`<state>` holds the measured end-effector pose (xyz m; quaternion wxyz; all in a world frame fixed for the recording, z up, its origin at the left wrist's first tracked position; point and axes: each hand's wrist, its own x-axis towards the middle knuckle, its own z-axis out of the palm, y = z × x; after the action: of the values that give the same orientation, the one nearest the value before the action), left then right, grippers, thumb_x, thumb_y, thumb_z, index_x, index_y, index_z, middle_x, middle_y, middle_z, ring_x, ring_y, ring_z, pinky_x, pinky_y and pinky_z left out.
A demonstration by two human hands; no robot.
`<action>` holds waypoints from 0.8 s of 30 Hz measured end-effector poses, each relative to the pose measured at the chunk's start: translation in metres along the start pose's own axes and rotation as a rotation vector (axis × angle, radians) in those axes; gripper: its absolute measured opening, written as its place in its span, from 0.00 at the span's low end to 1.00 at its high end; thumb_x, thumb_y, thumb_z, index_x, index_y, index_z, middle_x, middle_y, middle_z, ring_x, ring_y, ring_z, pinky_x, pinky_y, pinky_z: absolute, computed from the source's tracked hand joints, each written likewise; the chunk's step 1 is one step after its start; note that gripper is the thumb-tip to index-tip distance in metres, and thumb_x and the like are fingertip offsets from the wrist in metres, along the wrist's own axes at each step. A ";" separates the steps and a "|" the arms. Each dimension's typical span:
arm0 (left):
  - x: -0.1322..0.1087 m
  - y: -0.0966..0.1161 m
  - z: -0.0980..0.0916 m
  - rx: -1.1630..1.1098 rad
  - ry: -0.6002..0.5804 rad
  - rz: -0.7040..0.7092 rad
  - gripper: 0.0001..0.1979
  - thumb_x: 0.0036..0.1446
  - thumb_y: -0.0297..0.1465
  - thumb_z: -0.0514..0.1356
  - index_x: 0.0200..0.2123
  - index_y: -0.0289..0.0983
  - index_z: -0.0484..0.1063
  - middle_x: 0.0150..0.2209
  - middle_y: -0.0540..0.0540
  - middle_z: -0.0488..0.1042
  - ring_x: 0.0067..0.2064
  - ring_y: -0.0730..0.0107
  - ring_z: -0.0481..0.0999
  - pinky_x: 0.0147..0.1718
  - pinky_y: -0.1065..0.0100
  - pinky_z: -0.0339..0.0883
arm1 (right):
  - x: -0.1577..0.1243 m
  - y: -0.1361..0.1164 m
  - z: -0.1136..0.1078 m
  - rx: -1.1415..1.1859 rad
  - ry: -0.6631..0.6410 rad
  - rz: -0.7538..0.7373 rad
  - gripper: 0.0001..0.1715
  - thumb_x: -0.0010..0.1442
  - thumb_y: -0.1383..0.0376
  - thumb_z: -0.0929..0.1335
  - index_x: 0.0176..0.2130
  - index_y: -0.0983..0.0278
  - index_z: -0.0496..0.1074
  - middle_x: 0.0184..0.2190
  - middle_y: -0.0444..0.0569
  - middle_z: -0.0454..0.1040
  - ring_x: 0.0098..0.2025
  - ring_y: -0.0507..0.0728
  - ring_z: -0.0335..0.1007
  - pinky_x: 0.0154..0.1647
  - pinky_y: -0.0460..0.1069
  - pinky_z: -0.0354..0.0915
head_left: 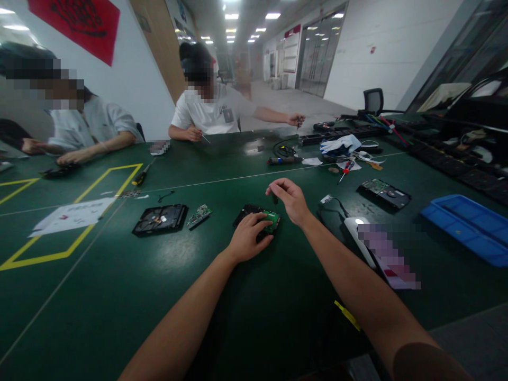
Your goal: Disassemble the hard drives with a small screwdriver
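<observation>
A hard drive (pixel 243 211) with a green circuit board (pixel 273 218) lies on the table in front of me. My left hand (pixel 250 239) rests over it, fingers bent across the board and thumb along the near edge, steadying it. Just above the drive's right end, my right hand (pixel 289 198) is closed in a pinch around the dark handle of what looks like a screwdriver (pixel 274 198); its tip is too small to make out. Left of the drive lie a loose circuit board (pixel 199 216) and an opened black drive casing (pixel 160 219).
Another hard drive (pixel 384 193) and a blue tray (pixel 468 225) lie to the right, near a white power bank (pixel 359 241) with a cable. A red screwdriver (pixel 346 170), gloves (pixel 340 145) and an electric screwdriver (pixel 284 160) lie farther back. Two people sit across the table.
</observation>
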<state>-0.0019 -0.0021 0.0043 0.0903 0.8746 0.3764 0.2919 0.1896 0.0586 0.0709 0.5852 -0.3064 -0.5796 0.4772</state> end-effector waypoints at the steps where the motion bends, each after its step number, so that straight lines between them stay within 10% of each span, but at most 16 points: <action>1: 0.000 0.000 0.000 0.001 -0.002 -0.001 0.22 0.62 0.41 0.62 0.59 0.46 0.71 0.60 0.41 0.69 0.61 0.50 0.70 0.61 0.43 0.65 | 0.000 0.000 -0.001 0.021 -0.011 -0.010 0.17 0.62 0.49 0.71 0.38 0.60 0.75 0.35 0.47 0.77 0.39 0.57 0.73 0.43 0.52 0.68; 10: 0.001 0.000 0.002 -0.004 0.016 0.011 0.22 0.62 0.40 0.63 0.58 0.45 0.71 0.59 0.40 0.70 0.61 0.50 0.70 0.60 0.45 0.66 | 0.001 0.010 -0.003 0.194 0.053 0.023 0.21 0.64 0.44 0.67 0.35 0.58 0.70 0.23 0.40 0.68 0.27 0.53 0.67 0.40 0.51 0.68; 24: 0.000 0.001 0.000 0.007 0.006 0.006 0.22 0.63 0.41 0.62 0.59 0.44 0.71 0.60 0.40 0.70 0.61 0.50 0.70 0.61 0.44 0.65 | 0.004 0.005 -0.008 0.081 0.069 -0.031 0.20 0.64 0.46 0.70 0.40 0.59 0.76 0.33 0.46 0.76 0.35 0.55 0.73 0.39 0.51 0.68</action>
<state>-0.0009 -0.0023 0.0044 0.0853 0.8752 0.3749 0.2937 0.1959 0.0657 0.0669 0.6240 -0.2897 -0.5438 0.4806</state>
